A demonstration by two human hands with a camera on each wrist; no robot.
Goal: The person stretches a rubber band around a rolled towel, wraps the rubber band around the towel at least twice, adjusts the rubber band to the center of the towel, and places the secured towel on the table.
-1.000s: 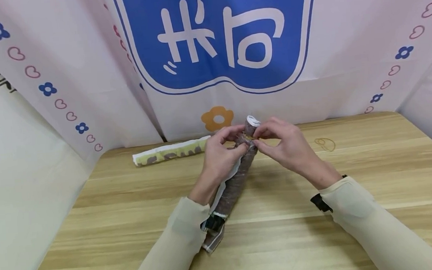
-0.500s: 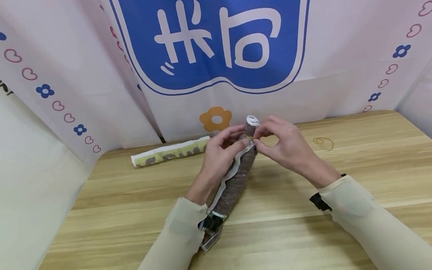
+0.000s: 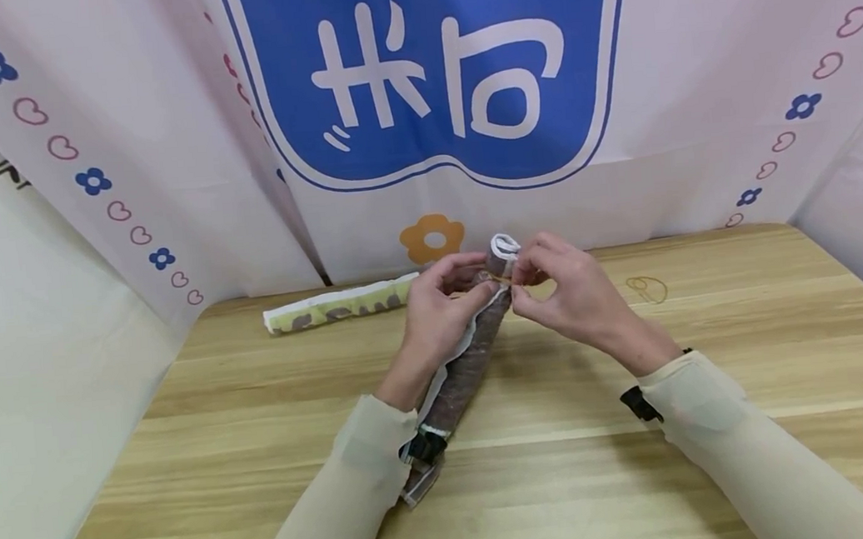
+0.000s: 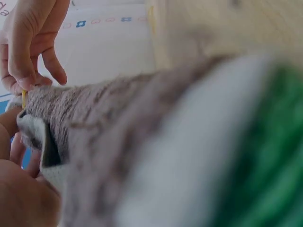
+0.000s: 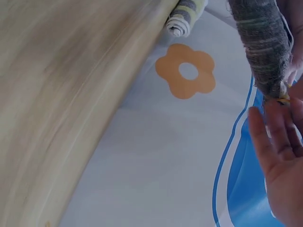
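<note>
two hands [image 3: 440, 306] [image 3: 574, 293] gripping one brown roll [image 3: 472, 367], one pinched band [image 4: 23, 98], one yellow roll [image 3: 344, 305]

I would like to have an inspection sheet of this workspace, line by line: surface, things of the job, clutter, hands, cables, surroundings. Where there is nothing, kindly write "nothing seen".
Surface: wood-grain table.
Things of the job: brown fabric roll with white edging; thin yellow band across its far end.
Clutter: yellow-and-grey roll, lying left of the hands; loose band on the right, one or several, I cannot tell.
Hands: left hand holds the brown fabric roll near its far end; right hand pinches the yellow band.
Cables: nothing seen.
Surroundings: white printed backdrop with a blue panel, behind the table.
</note>
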